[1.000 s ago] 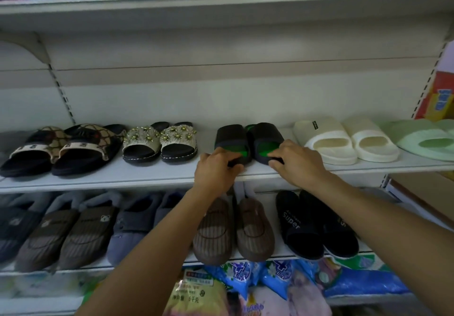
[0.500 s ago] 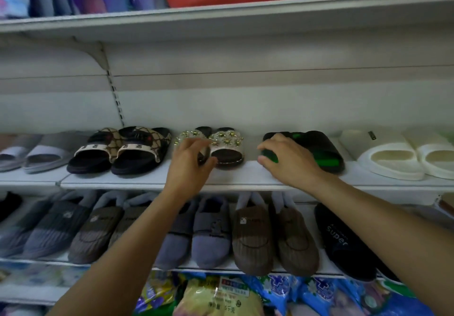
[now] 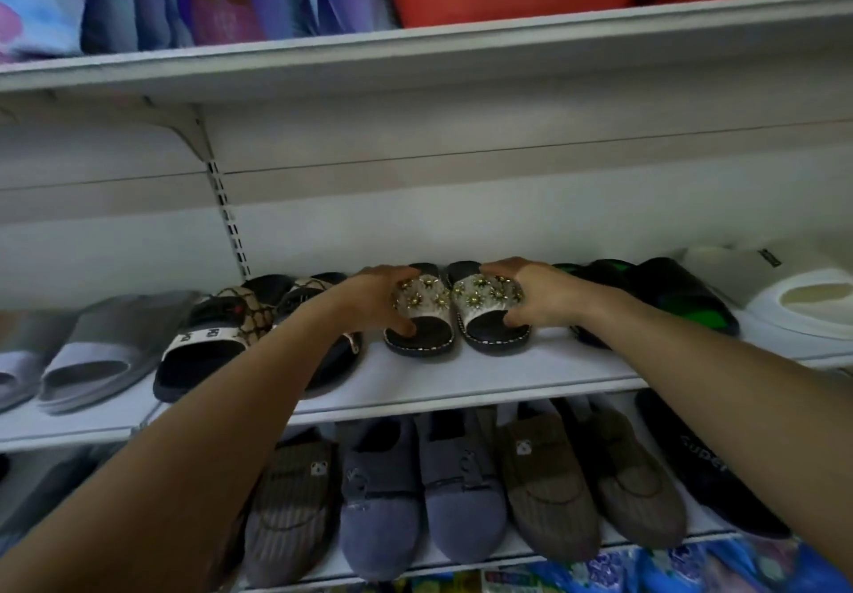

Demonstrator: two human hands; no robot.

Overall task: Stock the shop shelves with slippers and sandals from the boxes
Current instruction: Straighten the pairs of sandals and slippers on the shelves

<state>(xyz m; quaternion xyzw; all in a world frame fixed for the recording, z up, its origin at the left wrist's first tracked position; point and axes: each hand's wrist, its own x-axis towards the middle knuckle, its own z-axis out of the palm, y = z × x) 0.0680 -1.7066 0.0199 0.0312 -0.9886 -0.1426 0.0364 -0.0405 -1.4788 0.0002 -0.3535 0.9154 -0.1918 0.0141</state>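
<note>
A pair of beaded white-strap sandals with black soles stands on the middle white shelf [image 3: 461,385]. My left hand [image 3: 369,301] grips the left beaded sandal [image 3: 422,311] from its left side, thumb at the toe opening. My right hand [image 3: 535,297] grips the right beaded sandal [image 3: 489,311] from its right side. The two sandals touch side by side. To their right lie black slides with green insoles [image 3: 669,301]; the left one of that pair is partly hidden behind my right wrist.
Left of the sandals are brown-patterned black slides [image 3: 221,338] and grey slides [image 3: 92,357]. White slides [image 3: 798,297] sit at far right. The lower shelf holds several brown, grey-blue and black slippers [image 3: 415,491]. Folded fabrics and red items fill the top shelf [image 3: 415,52].
The view has shifted left. My right hand left the black-and-green slides and moved left onto the right beaded sandal. My left hand closed on the left beaded sandal.
</note>
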